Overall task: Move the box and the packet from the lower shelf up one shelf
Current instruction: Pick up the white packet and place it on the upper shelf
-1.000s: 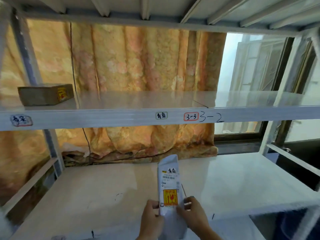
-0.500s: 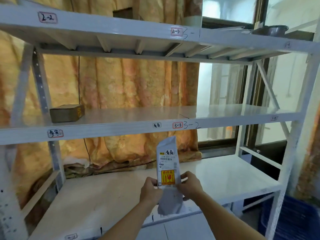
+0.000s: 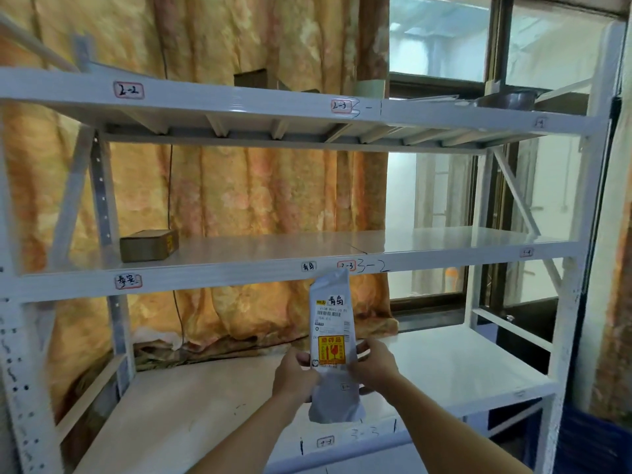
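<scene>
A grey-white packet [image 3: 331, 323] with a shipping label and a yellow-red sticker stands upright in the air in front of the rack. My left hand [image 3: 294, 374] grips its left edge and my right hand [image 3: 372, 366] grips its right edge. The packet's top reaches the front rail of the middle shelf [image 3: 239, 271]. Its bottom hangs above the lower shelf [image 3: 191, 401]. A brown cardboard box [image 3: 147, 245] with a yellow sticker lies on the middle shelf at the far left.
White metal rack with an upper shelf [image 3: 239, 104] carrying a few objects, among them a metal dish [image 3: 506, 99] at right. An orange curtain [image 3: 222, 186] hangs behind. A window [image 3: 441, 186] is at right. White uprights [image 3: 567, 302] frame the bay.
The view has pulled back and tilted up, showing more of the rack. Both hands have raised the packet from just above the lower shelf to the middle shelf's rail.
</scene>
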Motion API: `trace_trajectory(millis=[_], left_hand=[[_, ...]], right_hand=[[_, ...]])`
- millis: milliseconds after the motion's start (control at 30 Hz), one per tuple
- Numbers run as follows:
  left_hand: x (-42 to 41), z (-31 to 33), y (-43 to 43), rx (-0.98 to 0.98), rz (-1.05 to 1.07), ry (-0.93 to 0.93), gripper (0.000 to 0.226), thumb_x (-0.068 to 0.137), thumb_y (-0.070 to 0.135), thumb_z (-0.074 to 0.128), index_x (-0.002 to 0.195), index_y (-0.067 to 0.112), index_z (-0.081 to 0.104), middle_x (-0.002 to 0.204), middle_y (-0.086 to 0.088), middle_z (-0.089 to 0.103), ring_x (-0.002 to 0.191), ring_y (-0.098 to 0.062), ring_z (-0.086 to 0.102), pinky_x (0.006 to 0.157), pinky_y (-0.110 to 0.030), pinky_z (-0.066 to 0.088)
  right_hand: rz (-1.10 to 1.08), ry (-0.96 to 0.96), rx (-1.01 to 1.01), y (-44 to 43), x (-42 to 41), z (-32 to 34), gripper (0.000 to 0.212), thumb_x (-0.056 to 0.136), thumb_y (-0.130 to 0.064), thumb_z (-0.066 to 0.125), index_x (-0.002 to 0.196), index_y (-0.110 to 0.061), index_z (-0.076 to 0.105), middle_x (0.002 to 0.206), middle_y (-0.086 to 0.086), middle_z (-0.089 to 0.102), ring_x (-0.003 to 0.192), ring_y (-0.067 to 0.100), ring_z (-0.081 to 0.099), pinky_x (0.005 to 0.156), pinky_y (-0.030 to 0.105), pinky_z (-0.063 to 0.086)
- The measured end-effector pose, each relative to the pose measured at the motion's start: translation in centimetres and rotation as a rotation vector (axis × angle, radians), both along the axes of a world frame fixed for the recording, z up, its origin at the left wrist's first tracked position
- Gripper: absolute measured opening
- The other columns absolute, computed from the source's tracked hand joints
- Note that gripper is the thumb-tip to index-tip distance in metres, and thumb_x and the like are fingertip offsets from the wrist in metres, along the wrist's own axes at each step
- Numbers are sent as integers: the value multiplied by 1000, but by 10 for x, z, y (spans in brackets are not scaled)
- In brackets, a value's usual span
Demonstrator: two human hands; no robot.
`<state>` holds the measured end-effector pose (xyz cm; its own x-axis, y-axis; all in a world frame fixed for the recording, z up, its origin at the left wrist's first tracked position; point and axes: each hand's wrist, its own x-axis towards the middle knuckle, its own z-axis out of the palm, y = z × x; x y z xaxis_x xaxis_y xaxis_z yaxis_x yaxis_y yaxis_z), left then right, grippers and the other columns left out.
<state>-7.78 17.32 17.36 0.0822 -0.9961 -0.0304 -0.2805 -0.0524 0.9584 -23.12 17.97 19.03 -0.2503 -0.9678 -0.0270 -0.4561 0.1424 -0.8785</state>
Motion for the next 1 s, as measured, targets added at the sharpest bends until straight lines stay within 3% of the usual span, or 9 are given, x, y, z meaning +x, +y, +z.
trace_trajectory(millis=[100,200,333,400,500,667,767,867,1000], left_hand=[[4,8,2,-33,-9,4,34,68,5,72,96,17,56,94,3,60,88,-22,62,74,-49,62],[10,20,4,-135,-16,27,29,68,3,71,86,19,54,91,5,58,89,-27,63,74,-52,60],[18,48,-4,-297,-9,106,28,63,6,71,78,25,56,90,2,67,90,-32,68,78,-60,57],[21,75,-6,-374,33,137,30,66,5,75,82,26,61,96,2,70,85,-28,70,76,-54,59],[22,121,-11,-506,74,152,25,79,6,74,101,16,68,101,0,68,81,-18,64,69,-31,53],[22,181,-44,-544,81,84,29,88,12,67,117,15,69,107,0,65,91,-21,60,77,-32,47],[18,206,-73,-534,120,53,23,90,12,63,110,14,73,101,-2,67,90,-20,59,80,-32,49],[15,219,-105,-504,145,30,16,91,14,60,99,17,73,88,-1,66,83,-20,59,74,-28,44],[14,219,-153,-427,181,-47,29,91,15,59,63,22,62,78,-5,63,77,-23,54,73,-31,41]], right_hand=[[1,-27,-38,2,3,7,29,85,-24,71,105,-12,53,106,10,68,98,33,70,69,47,64],[-2,-24,-119,0,4,13,27,80,-22,73,100,-15,56,101,9,69,95,33,70,69,53,64],[-46,-40,-267,2,13,51,20,81,-15,71,98,-17,60,99,3,69,98,28,69,82,50,61],[-37,-60,-338,4,20,82,24,85,-16,70,107,-16,61,104,4,69,98,26,69,83,46,61],[-6,-106,-442,-2,26,126,33,84,-15,68,116,-17,62,109,8,70,97,29,70,84,50,61],[17,-120,-471,-44,32,171,56,77,-11,68,132,-12,58,117,13,72,102,30,69,91,50,58],[32,-192,-476,-81,32,186,59,81,-9,68,137,-3,50,120,17,70,104,32,69,93,49,57],[60,-167,-476,-119,32,196,46,85,-15,65,128,-1,58,114,18,72,102,34,69,90,46,56],[129,-114,-443,-167,32,194,36,87,-20,59,118,-3,65,108,18,72,95,31,66,81,39,53]])
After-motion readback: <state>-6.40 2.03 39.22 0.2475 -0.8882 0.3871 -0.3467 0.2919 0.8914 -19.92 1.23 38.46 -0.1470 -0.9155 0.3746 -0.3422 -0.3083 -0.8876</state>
